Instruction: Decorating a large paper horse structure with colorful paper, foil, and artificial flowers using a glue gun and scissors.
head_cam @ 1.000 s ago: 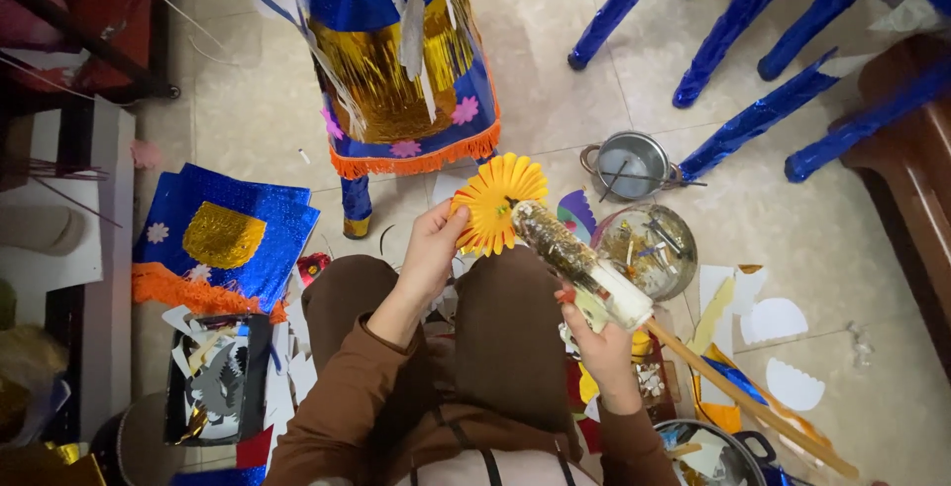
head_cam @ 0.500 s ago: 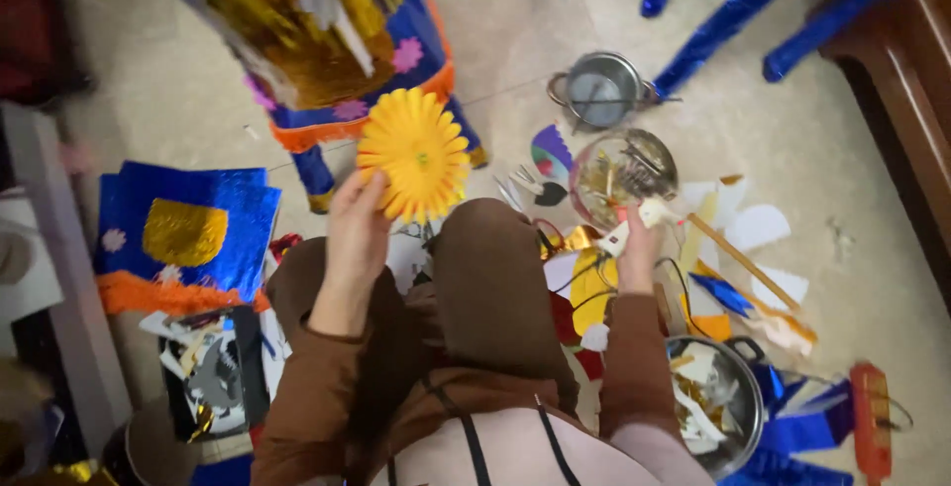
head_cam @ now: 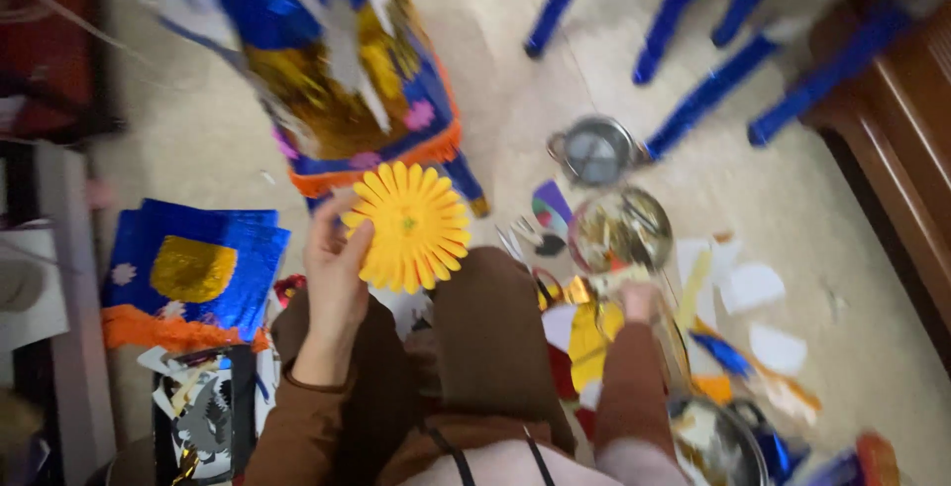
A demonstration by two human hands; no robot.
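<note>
1. Left hand pinches yellow paper flower by its edge, held above the knees
2. Right hand down by round glass bowl; grip can't tell (blurred)
3. Around: metal pot, scattered paper scraps, shiny blue foil panel w/ gold patch & orange fringe
4. Fringed blue-gold foil structure stands just behind flower
</note>
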